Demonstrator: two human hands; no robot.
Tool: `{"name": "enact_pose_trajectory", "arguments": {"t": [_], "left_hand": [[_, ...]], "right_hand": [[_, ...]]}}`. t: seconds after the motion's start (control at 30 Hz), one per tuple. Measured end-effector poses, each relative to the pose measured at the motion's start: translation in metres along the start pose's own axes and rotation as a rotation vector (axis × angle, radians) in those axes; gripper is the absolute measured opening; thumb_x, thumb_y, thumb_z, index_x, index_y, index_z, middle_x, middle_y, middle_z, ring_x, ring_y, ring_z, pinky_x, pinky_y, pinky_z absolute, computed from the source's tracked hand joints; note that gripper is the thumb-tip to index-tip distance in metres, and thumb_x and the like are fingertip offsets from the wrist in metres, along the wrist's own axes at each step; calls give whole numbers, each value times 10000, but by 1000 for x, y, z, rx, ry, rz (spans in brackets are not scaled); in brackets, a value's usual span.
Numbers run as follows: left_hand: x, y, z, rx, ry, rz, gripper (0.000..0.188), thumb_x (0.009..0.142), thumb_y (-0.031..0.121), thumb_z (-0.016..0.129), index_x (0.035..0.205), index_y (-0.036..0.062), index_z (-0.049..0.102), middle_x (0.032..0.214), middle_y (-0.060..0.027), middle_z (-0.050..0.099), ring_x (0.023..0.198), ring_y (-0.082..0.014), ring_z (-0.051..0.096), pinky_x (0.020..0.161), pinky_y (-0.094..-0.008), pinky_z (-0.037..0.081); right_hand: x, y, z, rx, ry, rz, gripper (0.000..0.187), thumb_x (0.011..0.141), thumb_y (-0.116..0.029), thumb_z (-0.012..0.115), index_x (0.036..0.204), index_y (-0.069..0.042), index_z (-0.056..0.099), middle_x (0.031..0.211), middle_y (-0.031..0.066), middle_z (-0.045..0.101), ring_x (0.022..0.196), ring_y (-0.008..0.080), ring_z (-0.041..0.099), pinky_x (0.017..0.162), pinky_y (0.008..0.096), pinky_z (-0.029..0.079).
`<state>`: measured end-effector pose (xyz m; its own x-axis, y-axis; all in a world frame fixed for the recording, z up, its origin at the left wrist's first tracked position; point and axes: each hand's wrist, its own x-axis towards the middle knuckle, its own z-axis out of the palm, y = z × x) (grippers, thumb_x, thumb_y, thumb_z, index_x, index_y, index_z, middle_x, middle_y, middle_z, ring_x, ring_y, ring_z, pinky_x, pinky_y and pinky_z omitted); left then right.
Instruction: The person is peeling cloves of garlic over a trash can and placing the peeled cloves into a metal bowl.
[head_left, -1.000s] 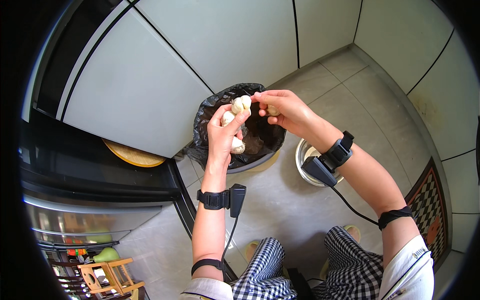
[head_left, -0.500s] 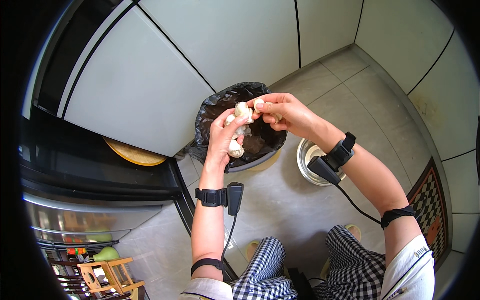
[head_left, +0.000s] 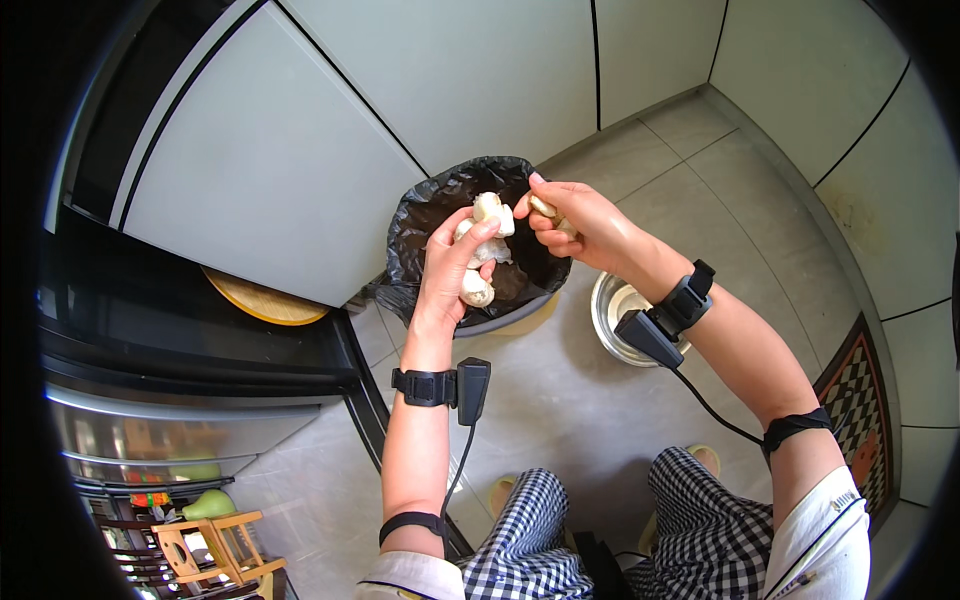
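Black-and-white checked trousers, pale sleeves.
Black wrist straps carry boxy black modules trailing thin black cables; plain black bands sit closer to the sleeves; the slippers, mostly hidden, seem yellowish-green.

Pale panels, grey tiled floor

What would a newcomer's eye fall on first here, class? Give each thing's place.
Probably the white garlic in the left hand, over the black-lined bin near the middle. Just right of it, the right hand pinches a small pale piece. Next, perhaps, the black-and-white checked trousers at the lower edge.
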<state>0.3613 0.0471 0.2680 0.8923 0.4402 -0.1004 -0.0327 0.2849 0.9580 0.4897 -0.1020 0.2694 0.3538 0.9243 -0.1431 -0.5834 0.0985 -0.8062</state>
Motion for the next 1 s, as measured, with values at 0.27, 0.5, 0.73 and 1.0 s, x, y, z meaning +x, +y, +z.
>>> {"name": "enact_pose_trajectory", "arguments": {"t": [0.27,0.5,0.73,1.0], "left_hand": [[-3,1,-19,-20,3,-20,369,821,261,703,1091,51,564,866,-40,573,475,-85,431,424,-212,365],[3,-2,-12,-17,-23,-22,360,829,265,699,1088,53,566,856,-34,566,469,-76,435,426,-205,369],[1,1,-6,35,-3,12,356,779,226,767,1032,21,623,813,-31,612,483,-54,481,419,-190,398],[-5,10,-9,372,98,157,292,765,146,776,996,23,646,754,6,608,511,-37,497,454,-195,397]], "right_hand": [[-30,-18,-51,-97,-89,73,301,981,-274,503,966,2,622,742,-17,563,619,86,494,510,232,399],[-71,86,-177,-522,184,535,197,894,-182,564,888,1,636,767,58,617,653,151,569,541,300,469],[-50,45,-159,-1500,158,566,203,901,-158,552,989,-4,651,858,41,642,710,200,607,614,377,498],[-8,-20,33,-683,45,-263,459,936,-304,577,1248,25,503,1081,169,611,846,180,635,646,269,559]]}}
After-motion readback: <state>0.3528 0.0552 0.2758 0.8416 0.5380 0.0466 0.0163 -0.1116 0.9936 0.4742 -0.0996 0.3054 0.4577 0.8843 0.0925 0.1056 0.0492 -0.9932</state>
